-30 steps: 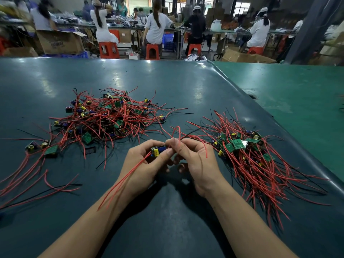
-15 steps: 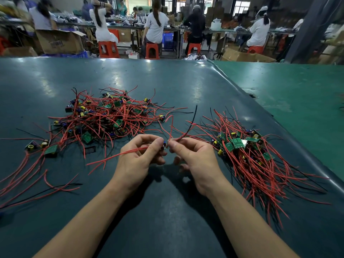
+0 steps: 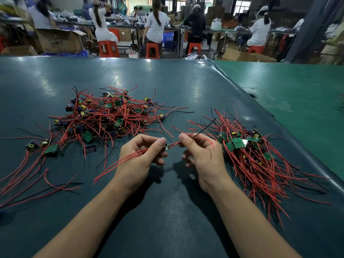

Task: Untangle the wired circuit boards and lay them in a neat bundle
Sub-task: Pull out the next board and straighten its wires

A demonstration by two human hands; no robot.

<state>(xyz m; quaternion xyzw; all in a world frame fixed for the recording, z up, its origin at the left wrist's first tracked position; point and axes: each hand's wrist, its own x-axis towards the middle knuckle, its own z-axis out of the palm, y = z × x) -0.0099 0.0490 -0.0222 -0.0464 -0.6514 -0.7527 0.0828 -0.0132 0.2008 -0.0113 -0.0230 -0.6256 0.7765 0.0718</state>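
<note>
A tangled heap of small green circuit boards with red and black wires (image 3: 109,116) lies at the left centre of the table. To the right lies a more ordered bundle of boards (image 3: 247,151), its wires fanning toward me. Between them my left hand (image 3: 141,161) pinches one small circuit board (image 3: 166,146), mostly hidden by thumb and finger, with red wires trailing down-left. Just right of it, my right hand (image 3: 201,155) pinches that board's red and black wires (image 3: 197,134), which stick up and to the right.
The dark green table mat (image 3: 167,211) ends at a raised edge on the right (image 3: 290,131), beside a lighter green surface (image 3: 297,97). Loose boards and stray wires (image 3: 37,164) lie at the left. People sit on red stools at benches behind.
My hands have moved slightly apart, stretching the wires between them. The black wire tip swung from upright to point right, and the red wires in my left hand hang lower.
</note>
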